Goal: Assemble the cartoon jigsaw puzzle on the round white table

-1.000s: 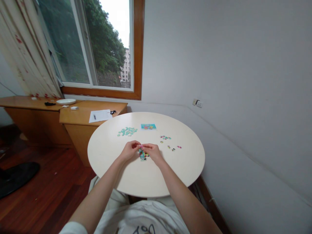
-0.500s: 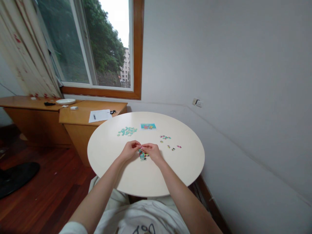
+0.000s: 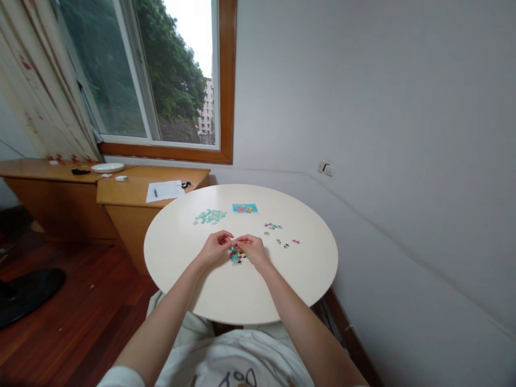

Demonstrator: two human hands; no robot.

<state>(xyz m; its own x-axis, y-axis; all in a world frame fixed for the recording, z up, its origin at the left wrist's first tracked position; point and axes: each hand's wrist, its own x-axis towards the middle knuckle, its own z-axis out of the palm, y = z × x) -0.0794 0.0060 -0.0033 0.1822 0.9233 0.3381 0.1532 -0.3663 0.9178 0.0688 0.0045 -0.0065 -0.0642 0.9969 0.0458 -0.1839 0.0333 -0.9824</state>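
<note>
the step in hand looks like fitting small jigsaw pieces: a partly joined block point(image 3: 236, 258) lies around the middle of the round white tabletop point(image 3: 242, 298), partly covered by the right hand point(image 3: 253, 249). that hand and the left hand point(image 3: 216, 248) come together over the block's far side, the fingers of each bent into a narrow pinch with the tips almost meeting; at this scale i can't tell whether a piece sits between them. the next move, i'd judge, calls for lining up tabs at that far side and pressing lightly without skewing the block. open room runs from the block to the near edge and out to the left edge. pale teal pieces point(image 3: 210, 216) spread toward the far-left edge, a picture card point(image 3: 244, 208) lies near the far edge, and a small cluster point(image 3: 273, 226) with a few stray pieces point(image 3: 286, 246) sits toward the right edge, inside the rim.
</note>
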